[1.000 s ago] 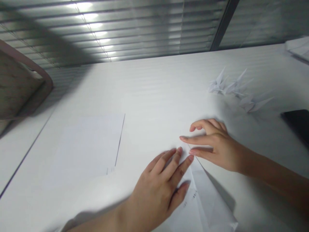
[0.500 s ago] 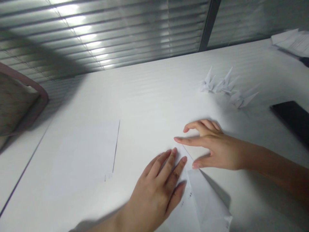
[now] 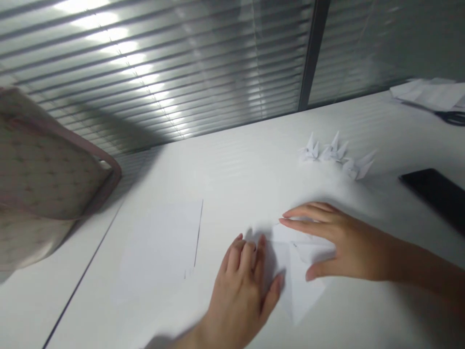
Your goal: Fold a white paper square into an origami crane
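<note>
A partly folded white paper (image 3: 298, 291) lies flat on the white table (image 3: 232, 169) between my hands. My left hand (image 3: 241, 291) rests at the paper's left edge, palm down with its fingers apart. My right hand (image 3: 327, 237) is over the paper's right side, thumb spread away from the long fingers, which reach the upper part of the sheet. Creases and a loose flap show between the hands. A flat white sheet (image 3: 160, 247) lies further left.
Three folded paper cranes (image 3: 333, 150) stand beyond my right hand. A black phone (image 3: 436, 194) lies at the right, with papers (image 3: 425, 92) and black-handled scissors (image 3: 454, 117) behind. A bag (image 3: 43, 179) is at the left; window blinds (image 3: 218, 63) line the back.
The paper between my hands has turned and its flaps have shifted. My right hand has moved slightly right and down over it. The view has tilted, showing more of the bag.
</note>
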### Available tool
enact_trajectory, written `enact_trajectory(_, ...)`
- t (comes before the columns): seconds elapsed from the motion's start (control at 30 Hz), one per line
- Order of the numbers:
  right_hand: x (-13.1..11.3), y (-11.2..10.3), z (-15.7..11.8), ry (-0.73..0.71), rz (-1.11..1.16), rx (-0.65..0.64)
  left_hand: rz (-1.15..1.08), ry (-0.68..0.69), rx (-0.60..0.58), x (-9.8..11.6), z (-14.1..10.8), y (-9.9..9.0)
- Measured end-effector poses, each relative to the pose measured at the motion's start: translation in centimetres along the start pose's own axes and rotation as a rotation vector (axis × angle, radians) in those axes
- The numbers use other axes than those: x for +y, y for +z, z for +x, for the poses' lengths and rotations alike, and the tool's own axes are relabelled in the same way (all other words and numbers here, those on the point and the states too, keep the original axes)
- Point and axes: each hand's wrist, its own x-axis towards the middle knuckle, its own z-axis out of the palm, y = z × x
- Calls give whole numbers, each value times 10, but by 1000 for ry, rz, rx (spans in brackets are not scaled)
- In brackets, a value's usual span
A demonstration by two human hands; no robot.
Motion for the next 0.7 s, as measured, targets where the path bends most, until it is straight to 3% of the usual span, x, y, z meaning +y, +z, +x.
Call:
enact_trajectory(0.17, 6, 9, 2, -116, -343, 133, -14, -2, -21, 4, -2, 3)
enact_trajectory(0.37, 27, 9, 7, -129, -397, 167, -88, 51, -33, 7, -6, -2)
enact_trajectory(0.47, 23, 5, 3, -166, -399, 163, -106, 37, -27, 6, -5, -1)
enact_trajectory(0.6, -2, 0, -15, -337, -309, 30, -128, 8, -40, 2, 1, 2)
enact_trajectory(0.7, -14, 0, -32, -270, -316, -165, -160, 5, -90, 2, 5, 4)
